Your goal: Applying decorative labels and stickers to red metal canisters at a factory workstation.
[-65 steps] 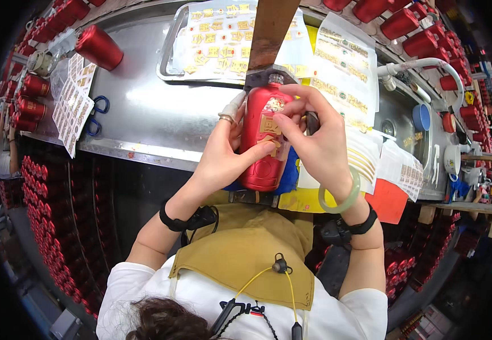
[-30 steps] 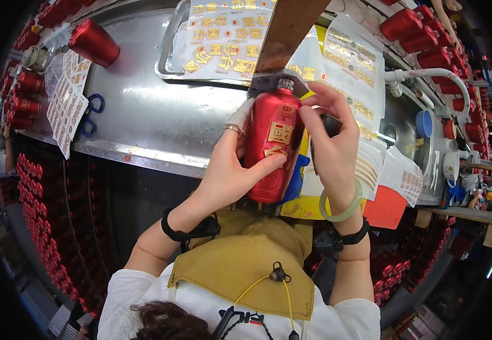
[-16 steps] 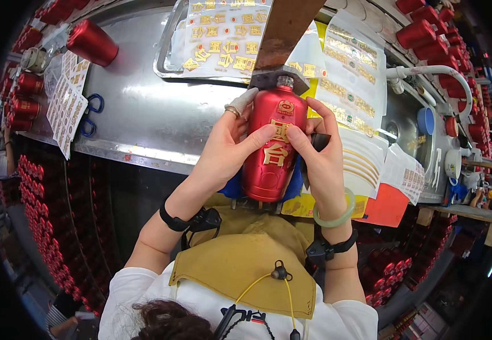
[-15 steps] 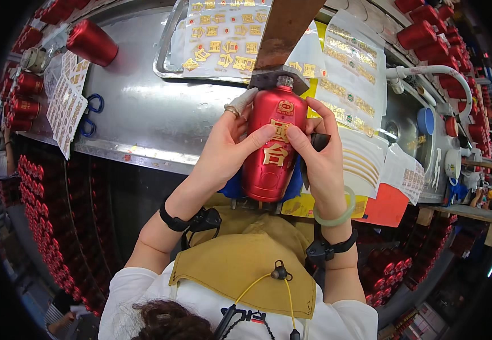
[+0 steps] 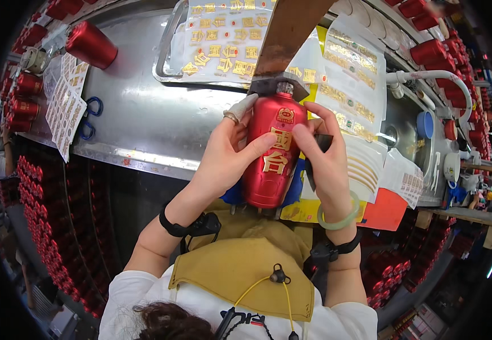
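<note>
A glossy red bottle (image 5: 264,190) lies in front of me, its neck against a dark notched block (image 5: 268,85). Large gold character stickers (image 5: 275,164) run down its front, below a small gold emblem. My left hand (image 5: 223,150) is closed around the bottle's left side, its thumb pressing beside the upper character; a pale cover sits on one fingertip. On the other side, my right hand (image 5: 328,161) grips the bottle, thumb at the upper character's right edge. A dark flat piece (image 5: 323,143) is tucked in the right hand, mostly hidden. Blue cloth (image 5: 295,184) shows under the bottle.
A metal tray (image 5: 161,62) with gold sticker sheets (image 5: 214,34) lies beyond my hands, beside a wooden post (image 5: 288,45). More sticker sheets (image 5: 350,79) lie right. Blue scissors (image 5: 90,118) and another red bottle (image 5: 92,44) are left. A curved white pipe (image 5: 433,69) stands right.
The bottle has tilted slightly, its base shifting a little toward me and to the left. My right thumb has slid up the upper character's right edge, and the right wrist has moved slightly right.
</note>
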`<action>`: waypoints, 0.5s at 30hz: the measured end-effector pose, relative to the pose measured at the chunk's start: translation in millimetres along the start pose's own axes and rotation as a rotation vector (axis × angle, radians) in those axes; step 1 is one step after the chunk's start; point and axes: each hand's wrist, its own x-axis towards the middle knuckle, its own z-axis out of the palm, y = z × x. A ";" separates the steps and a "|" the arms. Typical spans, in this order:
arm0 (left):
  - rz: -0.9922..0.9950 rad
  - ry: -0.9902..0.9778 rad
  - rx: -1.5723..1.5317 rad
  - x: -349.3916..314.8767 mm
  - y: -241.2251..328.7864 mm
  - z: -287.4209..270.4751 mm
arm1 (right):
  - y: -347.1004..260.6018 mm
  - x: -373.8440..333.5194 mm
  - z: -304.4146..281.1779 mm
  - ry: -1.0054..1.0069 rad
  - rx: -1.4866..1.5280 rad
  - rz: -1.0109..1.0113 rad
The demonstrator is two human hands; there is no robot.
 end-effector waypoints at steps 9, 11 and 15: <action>0.019 0.039 -0.013 -2.6 2.0 7.1 | -19.7 28.2 1.3 -0.044 -0.133 0.026; 0.009 0.048 0.025 -2.4 4.3 7.7 | -24.3 32.5 -2.7 -0.055 -0.123 0.037; 0.003 0.053 0.036 -1.3 4.4 7.3 | -32.9 37.7 -15.2 0.042 -0.111 -0.203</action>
